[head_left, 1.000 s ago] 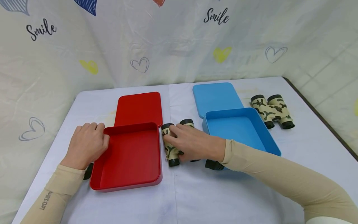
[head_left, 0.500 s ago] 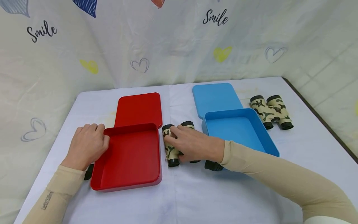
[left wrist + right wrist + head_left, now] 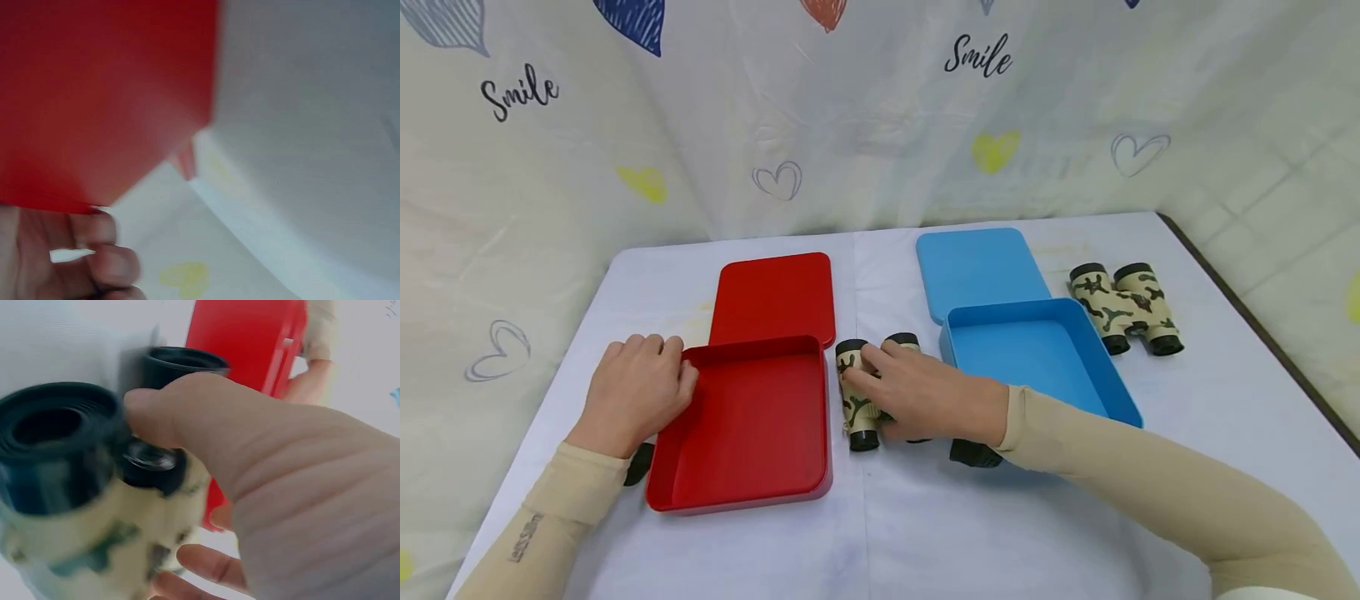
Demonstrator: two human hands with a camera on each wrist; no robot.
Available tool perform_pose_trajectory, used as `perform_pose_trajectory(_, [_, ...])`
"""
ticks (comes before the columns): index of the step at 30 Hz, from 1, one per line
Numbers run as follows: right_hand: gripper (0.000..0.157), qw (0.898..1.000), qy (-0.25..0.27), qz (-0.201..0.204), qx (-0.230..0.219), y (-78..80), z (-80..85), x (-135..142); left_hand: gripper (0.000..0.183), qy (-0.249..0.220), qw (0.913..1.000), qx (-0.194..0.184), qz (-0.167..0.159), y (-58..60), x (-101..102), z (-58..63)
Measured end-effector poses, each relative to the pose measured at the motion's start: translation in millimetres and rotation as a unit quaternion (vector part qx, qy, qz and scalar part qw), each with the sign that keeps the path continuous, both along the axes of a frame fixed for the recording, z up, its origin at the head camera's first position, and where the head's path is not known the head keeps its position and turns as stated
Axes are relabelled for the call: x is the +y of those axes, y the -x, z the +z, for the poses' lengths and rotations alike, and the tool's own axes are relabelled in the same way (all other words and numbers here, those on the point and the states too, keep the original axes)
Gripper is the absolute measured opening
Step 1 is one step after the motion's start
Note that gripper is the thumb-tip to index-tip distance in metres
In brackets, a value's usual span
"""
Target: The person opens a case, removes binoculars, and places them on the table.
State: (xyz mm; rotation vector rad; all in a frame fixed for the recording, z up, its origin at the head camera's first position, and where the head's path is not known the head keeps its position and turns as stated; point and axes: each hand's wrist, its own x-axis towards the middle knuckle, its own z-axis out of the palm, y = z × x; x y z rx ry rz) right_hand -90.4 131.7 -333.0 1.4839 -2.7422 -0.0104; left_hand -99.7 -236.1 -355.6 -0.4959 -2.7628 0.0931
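My left hand (image 3: 634, 390) grips the left wall of an open red box (image 3: 748, 421). In the left wrist view its curled fingers (image 3: 112, 264) meet the red rim. Just right of that box, a pair of camouflage binoculars (image 3: 854, 407) lies on the white-covered table. From above, my right hand (image 3: 928, 393) holds the binoculars, thumb and fingers spread across both barrels. The right wrist view shows the thumb (image 3: 150, 412) against the black eyepiece end and fingers (image 3: 209, 565) around the side. Part of the far barrel is hidden under the hand.
Behind the red box lies a flat red lid (image 3: 775, 292). An open blue box (image 3: 1026, 354) stands partly behind my right forearm, with a blue lid (image 3: 981, 267) behind it. A second pair of camouflage binoculars (image 3: 1123, 308) lies at the right. A printed curtain (image 3: 880, 108) hangs behind the table.
The whole head view has shifted down slightly. Both hands, the binoculars and the boxes keep their places relative to each other.
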Motion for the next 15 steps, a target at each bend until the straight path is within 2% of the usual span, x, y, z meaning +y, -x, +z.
perform_pose_trajectory(5, [0.066,0.998,0.002,-0.041,-0.036,-6.0,22.7,11,0.042,0.007,0.9999,0.012,0.001,-2.6,-2,11.7])
perform_pose_trajectory(10, [0.061,0.997,0.037,-0.064,0.007,-3.5,44.9,46,0.041,-0.008,0.9998,0.012,-0.013,-3.1,-7,24.9])
perform_pose_trajectory(12, [0.059,0.995,0.056,-0.083,0.024,0.1,51.4,66,0.042,-0.019,0.999,0.029,-0.027,-3.1,-10,30.1])
perform_pose_trajectory(15, [0.062,0.988,0.089,-0.124,0.029,4.3,59.3,97,0.056,-0.033,0.9953,0.074,-0.052,-2.4,-16,36.7])
